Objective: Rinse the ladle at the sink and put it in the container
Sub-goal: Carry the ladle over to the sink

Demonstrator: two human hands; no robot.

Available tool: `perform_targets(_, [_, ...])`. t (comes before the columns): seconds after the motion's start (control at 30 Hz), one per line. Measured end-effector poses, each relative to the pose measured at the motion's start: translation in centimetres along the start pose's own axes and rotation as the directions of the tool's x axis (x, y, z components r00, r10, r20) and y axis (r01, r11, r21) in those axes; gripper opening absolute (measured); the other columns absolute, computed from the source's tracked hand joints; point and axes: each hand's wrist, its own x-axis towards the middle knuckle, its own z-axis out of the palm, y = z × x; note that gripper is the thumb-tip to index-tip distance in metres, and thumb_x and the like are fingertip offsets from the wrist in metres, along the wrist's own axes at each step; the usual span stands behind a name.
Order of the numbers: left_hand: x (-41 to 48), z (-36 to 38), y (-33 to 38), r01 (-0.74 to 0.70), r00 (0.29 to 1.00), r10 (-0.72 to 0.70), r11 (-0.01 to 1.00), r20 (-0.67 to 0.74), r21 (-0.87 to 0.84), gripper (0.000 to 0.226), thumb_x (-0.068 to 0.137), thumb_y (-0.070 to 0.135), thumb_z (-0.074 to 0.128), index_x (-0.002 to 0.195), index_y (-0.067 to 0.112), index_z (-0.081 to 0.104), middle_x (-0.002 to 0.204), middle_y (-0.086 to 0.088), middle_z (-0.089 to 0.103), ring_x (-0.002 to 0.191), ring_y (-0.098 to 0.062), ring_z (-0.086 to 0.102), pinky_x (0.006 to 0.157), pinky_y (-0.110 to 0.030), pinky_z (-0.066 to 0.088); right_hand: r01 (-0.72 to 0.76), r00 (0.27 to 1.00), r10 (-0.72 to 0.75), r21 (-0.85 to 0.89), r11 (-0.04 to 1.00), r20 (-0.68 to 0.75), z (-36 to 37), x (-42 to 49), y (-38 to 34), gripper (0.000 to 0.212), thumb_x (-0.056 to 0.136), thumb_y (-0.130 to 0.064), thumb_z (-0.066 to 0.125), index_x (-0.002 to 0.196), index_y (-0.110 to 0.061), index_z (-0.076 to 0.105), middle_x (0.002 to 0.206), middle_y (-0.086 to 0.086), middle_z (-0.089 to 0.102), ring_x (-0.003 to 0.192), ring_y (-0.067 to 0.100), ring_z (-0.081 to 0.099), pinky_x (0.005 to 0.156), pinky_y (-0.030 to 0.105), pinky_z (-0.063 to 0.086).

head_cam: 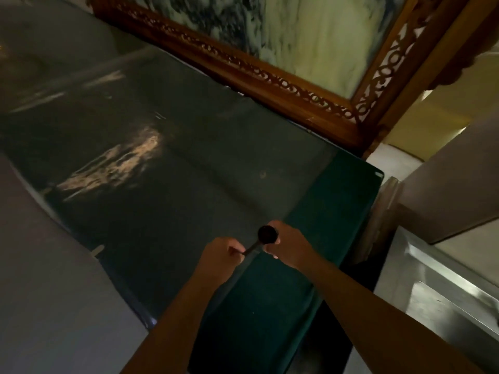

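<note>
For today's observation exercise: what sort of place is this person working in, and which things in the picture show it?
Probably a dim room in a home, next to a kitchen or washing area. A carved wooden frame leans behind a dark table, a steel sink shows at the right, and both hands hold a ladle.

A dim room in a home. A carved wooden frame (270, 76) holding marbled stone stands at the far edge of a glass-topped table (167, 163). A stainless steel sink (442, 287) gleams beside the table's right edge.

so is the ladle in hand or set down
In hand: left hand pinches the handle, right hand cups the ladle bowl above the table.
</note>
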Motion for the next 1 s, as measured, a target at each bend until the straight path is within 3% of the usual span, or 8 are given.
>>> perform_targets(0.2, [-4.8, 0.0, 4.2, -0.123, 0.992, 0.123, 0.992, 0.008, 0.014, 0.016, 0.083, 0.009, 0.069, 0.097, 0.006, 0.076, 0.097, -0.014, 0.074, 0.091, -0.026, 0.068, 0.083, -0.033, 0.051, -0.012, 0.997, 0.013, 0.016, 1.000, -0.082, -3.7, -7.0, 0.5, 0.044, 0.080, -0.026, 0.073, 0.118, -0.016, 0.054, 0.107, 0.011, 0.068, 0.090, 0.029, 0.068, 0.081, 0.044, 0.057])
perform_targets(0.27, [-7.1, 0.4, 5.9, -0.160, 0.987, 0.160, 0.986, 0.021, 0.037, 0.014, 0.083, 0.009, 0.069, 0.095, 0.006, 0.076, 0.094, -0.014, 0.074, 0.084, -0.024, 0.067, 0.079, -0.032, 0.051, -0.009, 0.993, 0.013, 0.040, 0.999, -0.119, -4.8, -10.0, 1.2, 0.043, 0.079, -0.028, 0.074, 0.116, -0.017, 0.055, 0.105, 0.009, 0.068, 0.088, 0.027, 0.068, 0.078, 0.044, 0.058])
perform_targets(0.37, [-10.4, 1.2, 8.2, -0.210, 0.977, 0.208, 0.976, 0.042, 0.055, 0.010, 0.083, 0.010, 0.069, 0.091, 0.010, 0.075, 0.080, -0.008, 0.071, 0.063, -0.014, 0.064, 0.064, -0.021, 0.050, -0.002, 0.984, 0.004, 0.013, 1.000, -0.179, -6.2, -14.2, 2.4, 0.042, 0.078, -0.035, 0.075, 0.112, -0.021, 0.055, 0.098, 0.003, 0.064, 0.089, 0.023, 0.064, 0.070, 0.032, 0.051])
perform_targets(0.47, [-14.4, 2.5, 10.6, -0.276, 0.958, 0.269, 0.959, 0.094, 0.067, 0.007, 0.087, 0.011, 0.065, 0.090, 0.012, 0.072, 0.075, 0.001, 0.068, 0.057, -0.005, 0.062, 0.053, -0.010, 0.046, -0.003, 0.970, 0.006, 0.014, 1.000, -0.244, -7.5, -19.3, 4.3, 0.044, 0.074, -0.040, 0.076, 0.110, -0.022, 0.058, 0.099, 0.006, 0.068, 0.095, 0.025, 0.065, 0.072, 0.030, 0.050])
perform_targets(0.57, [-18.1, 4.3, 12.9, -0.327, 0.938, 0.310, 0.941, 0.157, 0.093, 0.008, 0.091, 0.013, 0.063, 0.091, 0.012, 0.071, 0.074, 0.007, 0.066, 0.062, -0.002, 0.061, 0.057, -0.014, 0.047, -0.006, 0.955, 0.018, 0.041, 0.999, -0.295, -8.6, -24.3, 6.3, 0.045, 0.070, -0.042, 0.078, 0.105, -0.023, 0.059, 0.093, 0.003, 0.066, 0.091, 0.025, 0.067, 0.074, 0.034, 0.054])
perform_targets(0.73, [-24.6, 8.6, 17.0, -0.398, 0.902, 0.361, 0.908, 0.237, 0.130, 0.012, 0.086, 0.008, 0.063, 0.080, 0.013, 0.073, 0.073, -0.009, 0.073, 0.056, -0.011, 0.063, 0.056, -0.020, 0.049, -0.010, 0.936, 0.017, 0.021, 1.000, -0.353, -10.3, -33.3, 10.6, 0.042, 0.072, -0.040, 0.078, 0.106, -0.023, 0.060, 0.100, 0.008, 0.070, 0.091, 0.027, 0.068, 0.077, 0.036, 0.055])
perform_targets(0.83, [-28.0, 11.7, 19.2, -0.424, 0.874, 0.372, 0.898, 0.314, 0.116, 0.022, 0.084, 0.005, 0.061, 0.071, 0.020, 0.070, 0.061, -0.005, 0.068, 0.053, -0.014, 0.061, 0.060, -0.026, 0.050, -0.007, 0.915, 0.005, -0.004, 1.000, -0.403, -11.3, -38.4, 13.7, 0.042, 0.073, -0.043, 0.077, 0.106, -0.023, 0.059, 0.098, 0.006, 0.068, 0.090, 0.026, 0.067, 0.073, 0.034, 0.053])
perform_targets(1.0, [-33.1, 16.8, 22.8, -0.394, 0.882, 0.349, 0.915, 0.316, 0.089, 0.023, 0.089, 0.014, 0.055, 0.078, 0.022, 0.073, 0.062, -0.003, 0.067, 0.051, -0.010, 0.059, 0.049, -0.021, 0.047, -0.034, 0.877, 0.038, 0.018, 0.999, -0.479, -12.8, -46.2, 18.4, 0.038, 0.072, -0.046, 0.076, 0.101, -0.025, 0.062, 0.087, -0.005, 0.062, 0.081, 0.014, 0.061, 0.069, 0.030, 0.052])
